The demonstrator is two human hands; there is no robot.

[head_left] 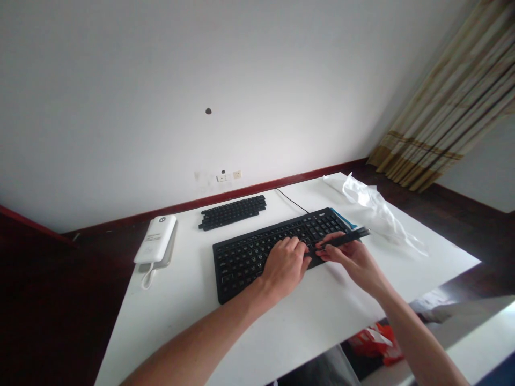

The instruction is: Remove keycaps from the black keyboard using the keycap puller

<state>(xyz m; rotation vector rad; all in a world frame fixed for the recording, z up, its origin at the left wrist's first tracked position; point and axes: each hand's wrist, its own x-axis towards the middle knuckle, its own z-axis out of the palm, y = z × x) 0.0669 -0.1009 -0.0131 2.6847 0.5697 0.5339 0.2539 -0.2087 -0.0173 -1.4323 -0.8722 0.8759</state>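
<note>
One white table point(193, 300). On it, one large black keyboard point(249, 257), the landmark here, cable running off its far edge. Beyond the keyboard: one smaller black key block point(232, 212). Right of it: one crumpled clear plastic bag point(374, 206). Left of it: one white power bank point(155, 238). Two hands at the keyboard's near right part. Left hand point(284, 265) rests fingers-down on the keys, grasping nothing visible. Right hand point(352, 257) pinches one thin black strip point(346, 238), lying across the keyboard's right end.

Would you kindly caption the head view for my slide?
Left hand rests on a black keyboard while the right hand holds a thin black tool at its keys.
</note>
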